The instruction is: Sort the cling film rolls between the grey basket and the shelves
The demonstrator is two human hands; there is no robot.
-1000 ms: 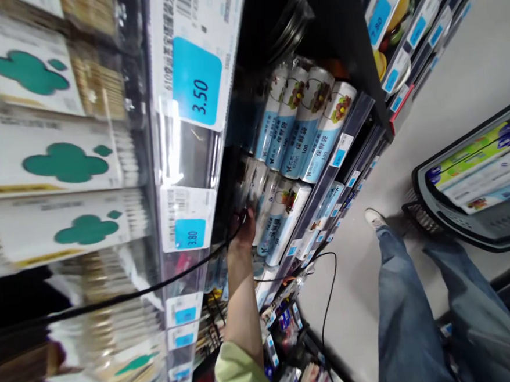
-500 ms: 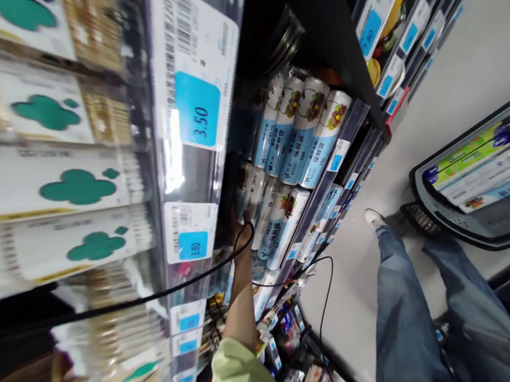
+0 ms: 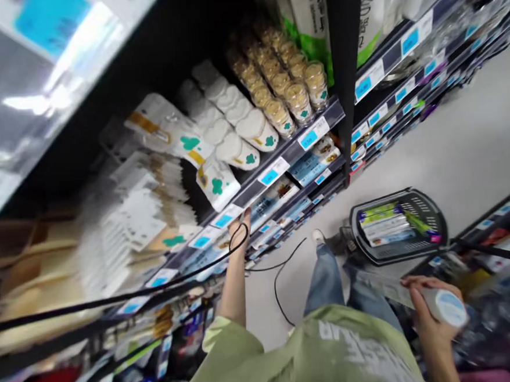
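My left hand (image 3: 240, 222) reaches in at the front edge of a shelf, beside blue-and-white rolls of food bags (image 3: 265, 205). Its fingers are partly hidden under the shelf above, so their grip is unclear. Low on the right, my right hand (image 3: 436, 318) is wrapped round a white roll (image 3: 450, 306) with a pale blue round end. A clear, film-like strip (image 3: 386, 286) shows to the left of that hand. More food bag rolls (image 3: 312, 164) lie further along the same shelf.
On the floor, a dark shopping basket (image 3: 428, 243) holds white and green packages (image 3: 383, 224). Above my left hand are white packs (image 3: 217, 185) and tubs of toothpicks (image 3: 296, 101). A black cable (image 3: 157, 291) crosses the view. Another shelf (image 3: 497, 220) stands at right.
My view has pulled back and swung, bringing the whole basket and my right hand with the white roll into sight. My left hand has come nearer the shelf's front edge.
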